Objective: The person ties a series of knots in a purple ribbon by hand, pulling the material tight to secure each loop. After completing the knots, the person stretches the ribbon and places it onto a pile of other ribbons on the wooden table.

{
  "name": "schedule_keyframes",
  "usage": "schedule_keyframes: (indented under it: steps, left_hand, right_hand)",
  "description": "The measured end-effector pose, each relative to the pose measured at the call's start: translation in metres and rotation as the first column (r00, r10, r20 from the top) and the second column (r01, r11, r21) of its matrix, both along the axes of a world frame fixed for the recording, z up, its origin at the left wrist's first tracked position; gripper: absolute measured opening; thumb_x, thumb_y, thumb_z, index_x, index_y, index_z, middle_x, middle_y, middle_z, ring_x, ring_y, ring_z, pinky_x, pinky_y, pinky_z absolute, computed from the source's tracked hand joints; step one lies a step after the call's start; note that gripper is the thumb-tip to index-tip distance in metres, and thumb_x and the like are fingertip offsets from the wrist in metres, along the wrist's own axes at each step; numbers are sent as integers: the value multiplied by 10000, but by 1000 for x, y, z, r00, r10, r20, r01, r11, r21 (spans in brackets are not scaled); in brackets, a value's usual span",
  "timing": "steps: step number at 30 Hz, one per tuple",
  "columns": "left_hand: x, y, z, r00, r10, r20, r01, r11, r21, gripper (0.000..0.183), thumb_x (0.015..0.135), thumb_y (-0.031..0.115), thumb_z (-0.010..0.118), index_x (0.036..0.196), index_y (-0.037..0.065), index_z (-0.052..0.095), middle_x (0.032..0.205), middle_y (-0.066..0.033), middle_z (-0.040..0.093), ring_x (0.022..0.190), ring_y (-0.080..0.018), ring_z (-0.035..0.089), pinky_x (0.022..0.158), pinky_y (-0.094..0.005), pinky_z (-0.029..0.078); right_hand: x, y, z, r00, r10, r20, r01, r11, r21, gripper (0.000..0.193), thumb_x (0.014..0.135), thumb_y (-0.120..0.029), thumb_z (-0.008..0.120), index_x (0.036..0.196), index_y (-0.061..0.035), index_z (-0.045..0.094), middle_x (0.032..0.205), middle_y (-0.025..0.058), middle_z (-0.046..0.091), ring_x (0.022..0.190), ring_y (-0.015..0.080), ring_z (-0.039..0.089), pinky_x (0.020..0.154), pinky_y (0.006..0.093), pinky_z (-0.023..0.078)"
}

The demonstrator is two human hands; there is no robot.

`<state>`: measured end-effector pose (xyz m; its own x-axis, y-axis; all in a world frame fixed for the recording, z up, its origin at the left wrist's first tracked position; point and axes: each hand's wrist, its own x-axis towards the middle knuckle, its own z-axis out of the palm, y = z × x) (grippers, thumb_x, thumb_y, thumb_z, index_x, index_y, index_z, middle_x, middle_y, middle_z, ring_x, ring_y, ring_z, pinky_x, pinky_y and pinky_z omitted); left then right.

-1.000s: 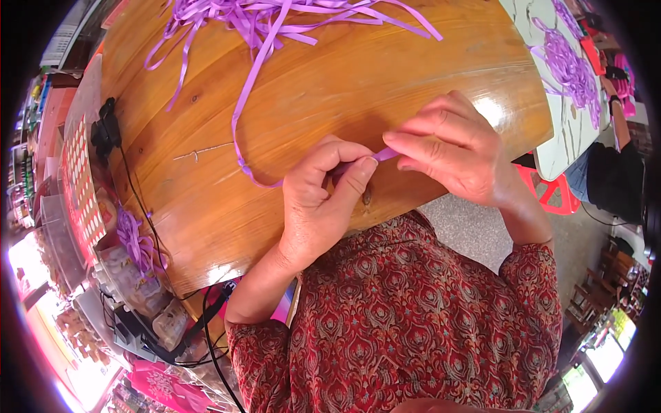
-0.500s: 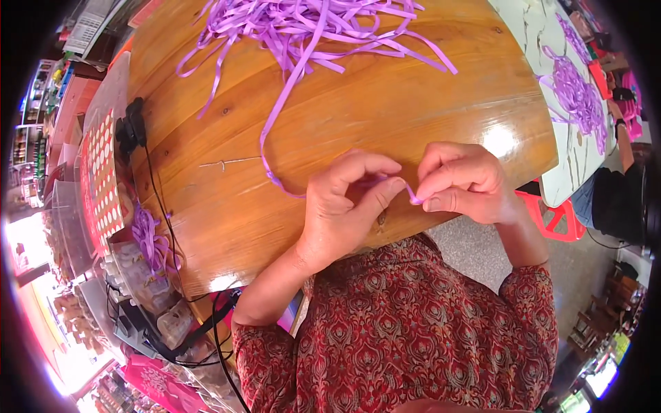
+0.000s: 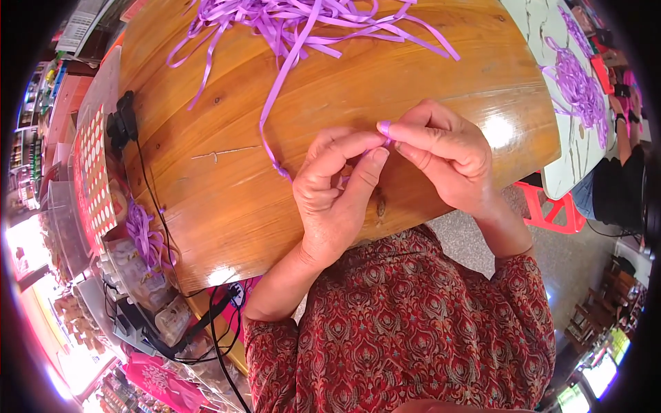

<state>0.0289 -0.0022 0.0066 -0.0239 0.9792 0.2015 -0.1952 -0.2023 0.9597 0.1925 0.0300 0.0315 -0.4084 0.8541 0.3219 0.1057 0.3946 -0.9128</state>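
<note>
Raised and drawn inward since the earlier frame, the right hand (image 3: 447, 151) now has its fingertips just beside those of the left hand (image 3: 334, 189). A purple band of ribbon (image 3: 384, 128) lies across the right forefinger's tip, where earlier a short stretch bridged the two hands. This seems to bring the fine finger work together at one spot on the strip.

The left thumb and forefinger pinch the ribbon, the other fingers curled behind. The right thumb sits close under its forefinger; whether it presses on the ribbon, I cannot tell.

Just left of the left hand, the strip shows a small knot (image 3: 278, 168), then runs away from it to a tangled purple heap (image 3: 275, 27) beyond both hands. Farther left of that hand, a thin pale wire (image 3: 227, 151) lies on the wooden table (image 3: 441, 82). Well off to the right hand's right, another purple bundle (image 3: 582, 96) rests on a white table (image 3: 561, 180).
</note>
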Motion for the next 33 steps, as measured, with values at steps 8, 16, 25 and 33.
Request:
schedule_keyframes:
  steps: [8, 16, 25, 33]
  left_hand:
    - [9, -5, -1, 992, 22, 126, 0, 986, -166, 146, 824, -46, 623, 954, 20, 629, 927, -3, 537, 731, -35, 464, 634, -166, 390]
    - [3, -4, 3, 993, 5, 120, 9, 993, -117, 84, 842, -10, 619, 924, 6, 608, 873, 10, 540, 726, -36, 457, 645, -166, 379]
    - [-9, -2, 12, 978, -53, 200, 126, 918, -376, 53, 862, 23, 606, 904, -10, 610, 814, 21, 574, 727, -30, 500, 639, -169, 413]
    - [-15, -3, 12, 982, -63, 178, 139, 882, -450, 77, 840, 33, 638, 903, -11, 628, 785, 9, 610, 700, -37, 528, 635, -181, 453]
  right_hand:
    - [-1, -1, -4, 962, -179, 206, 90, 920, 382, 293, 738, 91, 660, 1010, -14, 646, 781, 61, 606, 692, 167, 577, 585, 252, 454]
    - [-4, -3, 0, 998, -71, 3, 71, 994, -88, 270, 760, 77, 642, 1020, 11, 614, 841, 70, 623, 758, 152, 588, 713, 250, 467]
    - [-3, 8, 4, 939, -71, 335, -105, 872, 478, 306, 670, 15, 662, 976, 27, 643, 801, 94, 595, 702, 204, 558, 606, 300, 448]
    - [-2, 29, 3, 942, -50, 333, -264, 505, 822, 403, 598, -114, 652, 969, 42, 653, 718, 90, 597, 650, 199, 547, 503, 294, 417]
